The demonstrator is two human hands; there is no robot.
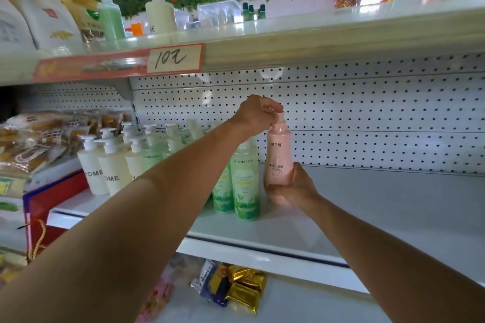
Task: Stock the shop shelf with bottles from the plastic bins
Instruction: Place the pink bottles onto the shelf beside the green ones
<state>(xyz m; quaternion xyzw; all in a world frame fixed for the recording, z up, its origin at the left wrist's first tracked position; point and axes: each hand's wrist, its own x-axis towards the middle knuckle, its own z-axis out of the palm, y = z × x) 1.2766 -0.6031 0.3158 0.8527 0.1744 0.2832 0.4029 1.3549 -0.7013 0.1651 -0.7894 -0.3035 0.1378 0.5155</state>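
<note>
The right hand point(294, 187) grips the lower body of a tall, waisted pale-pink plastic pump bottle point(279, 155) with dark printed characters on its front, while the left hand point(256, 113) pinches the bottle's pink pump head from above. The bottle is upright over the white metal shop shelf point(380, 207), in front of the white perforated back panel point(367, 118). Just to its left stand green leaf-patterned pump bottles point(245, 181), and further left cream-coloured pump bottles point(105, 165).
</note>
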